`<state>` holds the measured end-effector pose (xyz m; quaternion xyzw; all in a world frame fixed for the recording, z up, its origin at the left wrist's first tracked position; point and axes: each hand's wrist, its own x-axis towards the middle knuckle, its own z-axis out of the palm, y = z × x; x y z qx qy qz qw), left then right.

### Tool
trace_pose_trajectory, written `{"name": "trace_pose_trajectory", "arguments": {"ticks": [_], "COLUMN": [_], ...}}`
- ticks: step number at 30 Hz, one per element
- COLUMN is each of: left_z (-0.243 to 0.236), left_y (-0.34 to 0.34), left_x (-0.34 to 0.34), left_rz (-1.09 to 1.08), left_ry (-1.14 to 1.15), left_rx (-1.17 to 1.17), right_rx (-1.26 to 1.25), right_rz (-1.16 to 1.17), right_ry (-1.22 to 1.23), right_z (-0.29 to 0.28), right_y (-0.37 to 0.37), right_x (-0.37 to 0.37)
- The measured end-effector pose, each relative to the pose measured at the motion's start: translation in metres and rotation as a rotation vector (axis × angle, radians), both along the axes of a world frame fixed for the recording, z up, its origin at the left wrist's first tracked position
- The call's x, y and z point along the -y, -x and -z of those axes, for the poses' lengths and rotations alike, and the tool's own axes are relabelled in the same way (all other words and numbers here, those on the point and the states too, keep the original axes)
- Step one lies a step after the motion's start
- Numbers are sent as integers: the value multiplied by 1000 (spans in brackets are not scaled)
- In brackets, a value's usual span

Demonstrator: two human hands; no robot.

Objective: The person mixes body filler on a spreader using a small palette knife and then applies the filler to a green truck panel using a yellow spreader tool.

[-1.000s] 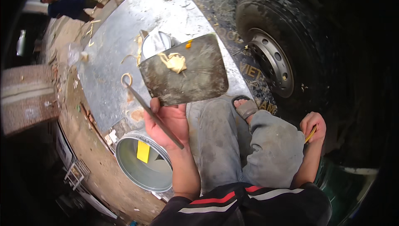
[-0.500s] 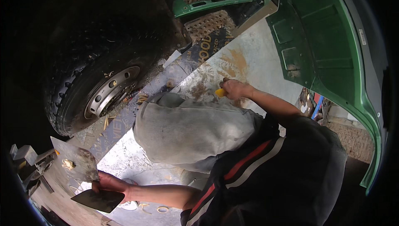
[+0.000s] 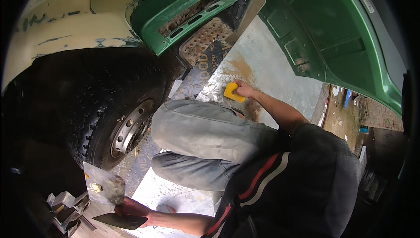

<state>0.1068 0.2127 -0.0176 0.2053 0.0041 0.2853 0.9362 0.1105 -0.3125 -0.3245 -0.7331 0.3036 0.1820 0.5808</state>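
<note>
my left hand (image 3: 131,208) is low by my side, fingers closed in a grip; my right hand (image 3: 246,90) is stretched forward, fingers pinched shut.

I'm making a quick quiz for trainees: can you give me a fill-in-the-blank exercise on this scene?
1. The right hand holds a ____ spreader.
2. The left hand holds a flat metal board beside the vehicle's ____.
3. The open door is painted ____.

Missing words: yellow; wheel; green
</note>
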Motion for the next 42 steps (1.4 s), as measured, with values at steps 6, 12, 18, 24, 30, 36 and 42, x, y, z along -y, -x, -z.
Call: {"name": "trace_pose_trajectory", "arguments": {"ticks": [6,12,18,24,30,36,42], "left_z": [3,8,21,21,25,30,4], "left_y": [-14,-44,-66,-74,-72,-47,-42], "left_x": [35,62,87,106,111,124,137], "left_rz": [2,28,59,39,-14,5,-141], "left_ry": [-58,-61,-57,-48,-13,13,202], "left_rx": [-29,-76,-125,-169,-209,-96,-235], "right_rx": [252,362,647,548,574,695,428], "right_rz": [-394,268,652,536,-226,-830,-578], "right_ry": [100,-209,83,1096,461,186,-1210], "right_z": [-80,-121,-147,-138,-118,-210,-262], "right_y": [-39,-114,-241,-278,-170,-145,-132], "right_x": [-50,-2,131,172,1,-151,-281]}}
